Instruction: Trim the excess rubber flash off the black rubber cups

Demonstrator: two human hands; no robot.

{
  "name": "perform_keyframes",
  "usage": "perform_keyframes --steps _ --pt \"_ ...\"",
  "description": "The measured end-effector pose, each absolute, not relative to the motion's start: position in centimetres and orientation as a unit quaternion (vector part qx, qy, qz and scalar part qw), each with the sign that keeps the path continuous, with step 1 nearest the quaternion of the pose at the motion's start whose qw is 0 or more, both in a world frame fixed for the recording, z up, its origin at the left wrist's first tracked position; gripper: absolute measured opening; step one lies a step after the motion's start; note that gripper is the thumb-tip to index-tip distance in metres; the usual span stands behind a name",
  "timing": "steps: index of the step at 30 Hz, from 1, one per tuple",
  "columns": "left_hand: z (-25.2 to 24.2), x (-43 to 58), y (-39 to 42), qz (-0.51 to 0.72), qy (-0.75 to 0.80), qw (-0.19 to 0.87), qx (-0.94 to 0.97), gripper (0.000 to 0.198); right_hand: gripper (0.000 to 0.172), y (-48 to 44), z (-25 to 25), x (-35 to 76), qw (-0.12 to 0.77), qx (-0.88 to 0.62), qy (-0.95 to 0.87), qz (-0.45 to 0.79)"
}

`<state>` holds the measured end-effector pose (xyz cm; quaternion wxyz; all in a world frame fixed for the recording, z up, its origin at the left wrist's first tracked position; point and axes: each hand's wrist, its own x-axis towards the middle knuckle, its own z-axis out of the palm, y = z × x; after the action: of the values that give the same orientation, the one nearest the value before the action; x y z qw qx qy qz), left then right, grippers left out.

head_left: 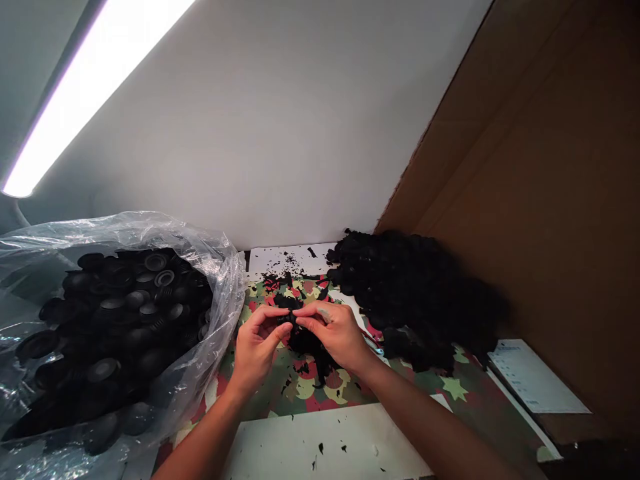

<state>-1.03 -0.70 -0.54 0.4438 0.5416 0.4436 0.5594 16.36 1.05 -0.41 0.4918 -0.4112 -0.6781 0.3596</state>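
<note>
My left hand [256, 348] and my right hand [339, 335] meet over the middle of the work surface. Thumb and forefinger of each pinch a small black part [292, 319], probably rubber, mostly covered by the fingertips. Just beneath the hands lies a small heap of black scraps [306, 343]. Left of them, a clear plastic bag [231, 277] stands open, filled with round black ribbed caps or bellows-like pieces [135, 301]. A large mound of black pieces [400, 283] rises beyond my right hand; single shapes in it are hard to make out.
A camouflage-patterned sheet [455, 389] covers the table, with a white board [300, 447] in front, dotted with black crumbs. Cardboard [540, 200] walls off the right side, near a white paper [537, 377]. A thin blue-tipped tool [375, 348] lies by my right wrist. A lamp [90, 87] shines upper left.
</note>
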Motion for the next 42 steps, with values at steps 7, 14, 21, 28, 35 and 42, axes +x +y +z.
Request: perform_keyframes --steps 7,14,21,28,35,42 --pt "-0.3 -0.6 -1.0 0.547 0.452 0.395 0.583 0.012 0.013 0.9 0.0 16.2 0.521 -0.398 -0.643 0.396" --pt "-0.5 0.1 -1.0 0.574 0.42 0.416 0.567 0.014 0.042 0.6 -0.2 14.9 0.526 -0.362 -0.398 0.659" --pt "-0.9 -1.4 -0.6 0.611 0.426 0.43 0.51 0.024 0.047 3.8 -0.7 18.5 0.584 -0.373 -0.399 0.6" --pt "-0.7 -1.3 -0.6 0.582 0.452 0.456 0.499 0.03 0.026 4.0 -2.4 18.7 0.423 -0.472 -0.656 0.41" --pt "-0.9 -1.3 -0.9 0.534 0.473 0.393 0.581 0.032 0.03 1.8 -1.0 16.8 0.428 -0.423 -0.611 0.514" --pt "-1.2 -1.2 -0.9 0.591 0.444 0.392 0.548 0.057 0.01 0.8 -1.1 16.1 0.472 -0.417 -0.669 0.393"
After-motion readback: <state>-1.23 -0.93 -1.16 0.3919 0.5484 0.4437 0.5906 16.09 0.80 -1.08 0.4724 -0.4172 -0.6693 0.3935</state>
